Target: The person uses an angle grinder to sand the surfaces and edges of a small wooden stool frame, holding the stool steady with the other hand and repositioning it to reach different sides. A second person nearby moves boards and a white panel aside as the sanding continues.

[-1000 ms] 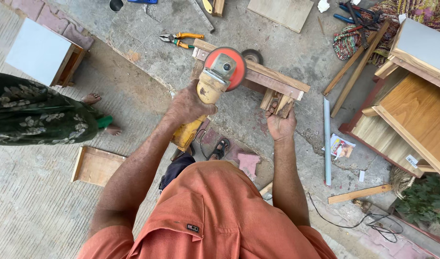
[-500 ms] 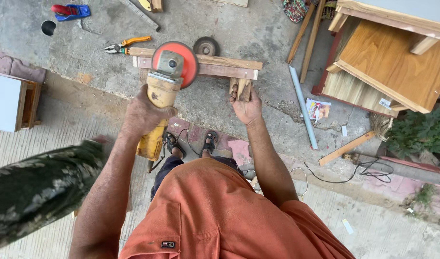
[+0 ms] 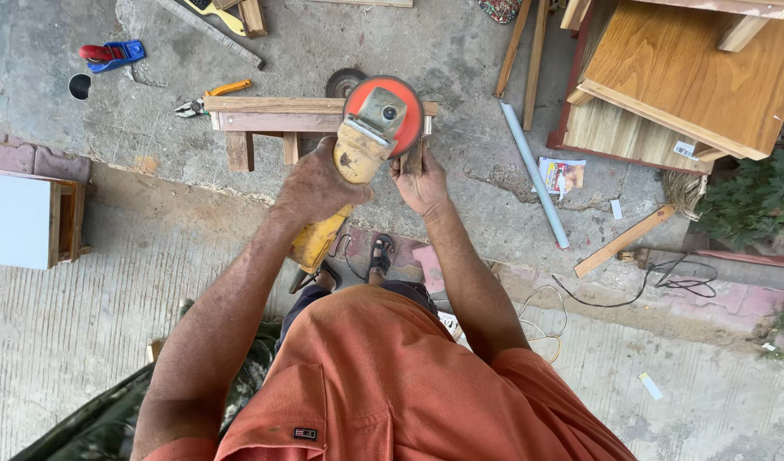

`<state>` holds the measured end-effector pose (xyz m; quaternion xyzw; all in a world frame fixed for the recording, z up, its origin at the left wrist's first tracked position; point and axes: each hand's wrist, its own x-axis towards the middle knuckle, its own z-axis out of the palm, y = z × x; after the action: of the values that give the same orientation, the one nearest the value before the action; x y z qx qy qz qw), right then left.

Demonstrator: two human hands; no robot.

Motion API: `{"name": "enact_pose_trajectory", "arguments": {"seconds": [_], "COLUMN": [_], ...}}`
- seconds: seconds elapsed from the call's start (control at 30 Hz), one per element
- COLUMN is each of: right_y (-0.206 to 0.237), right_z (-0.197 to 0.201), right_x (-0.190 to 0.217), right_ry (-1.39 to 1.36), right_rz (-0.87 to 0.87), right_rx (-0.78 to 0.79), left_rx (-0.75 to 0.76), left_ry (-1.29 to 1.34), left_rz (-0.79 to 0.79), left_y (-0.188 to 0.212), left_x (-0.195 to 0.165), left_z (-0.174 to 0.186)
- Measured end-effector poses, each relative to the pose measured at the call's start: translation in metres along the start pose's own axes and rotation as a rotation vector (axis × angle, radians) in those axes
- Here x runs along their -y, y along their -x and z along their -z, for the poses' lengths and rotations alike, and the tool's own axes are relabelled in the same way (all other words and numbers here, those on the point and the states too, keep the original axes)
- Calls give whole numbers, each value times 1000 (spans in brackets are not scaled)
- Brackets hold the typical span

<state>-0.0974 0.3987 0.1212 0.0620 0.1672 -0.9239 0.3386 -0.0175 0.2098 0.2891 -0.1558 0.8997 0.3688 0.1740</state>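
My left hand (image 3: 317,186) grips the body of a yellow angle grinder (image 3: 345,183) whose orange sanding disc (image 3: 383,115) lies over the right end of a small wooden frame (image 3: 277,119) on the concrete ground. My right hand (image 3: 422,183) holds the frame's right leg just below the disc. The frame is made of pale slats with short legs pointing toward me. My orange shirt fills the lower middle, and my sandalled foot (image 3: 380,253) shows beneath the hands.
Pliers with yellow handles (image 3: 208,96) lie left of the frame, a spare grinding disc (image 3: 342,82) behind it. A grey pipe (image 3: 535,175), wooden cabinets (image 3: 682,77), loose slats and a black cable (image 3: 657,286) are to the right. A white-topped stool (image 3: 29,218) stands left. Patterned green cloth (image 3: 110,418) is lower left.
The view has swung so the frame and tools sit further right and lower. The grinder disc has travelled from the frame's left part to its right end. My right hand stays on the frame.
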Motion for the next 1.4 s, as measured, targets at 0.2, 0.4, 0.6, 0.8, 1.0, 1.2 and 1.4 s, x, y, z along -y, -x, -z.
{"name": "enact_pose_trajectory", "arguments": {"seconds": [0.2,0.4,0.6,0.8,1.0,1.2,1.4], "right_y": [0,2,-1,-8,-13,-34,-31], "right_z": [-3,-2,6,24,33,-24,-101], "right_x": [0,-1,-3,-4,3,17,-12], "right_ry": [33,14,47,31,-52,63,431], "right_rz": [30,16,15,14,-36,63,290], "right_rx": [-73,62,20,-25,48,60,-133], "left_rx": [54,13,-138,-334,-518,-571,-530], "left_ry": [-66,6,148,364,629,779,878], "left_rz": [-27,31,99,211,254,190,165], "left_y": [-14,-8,19,54,85,103,106], "left_x": [-17,2,59,136,199,243,263], "left_z": [-8,7,34,68,94,96,84]}}
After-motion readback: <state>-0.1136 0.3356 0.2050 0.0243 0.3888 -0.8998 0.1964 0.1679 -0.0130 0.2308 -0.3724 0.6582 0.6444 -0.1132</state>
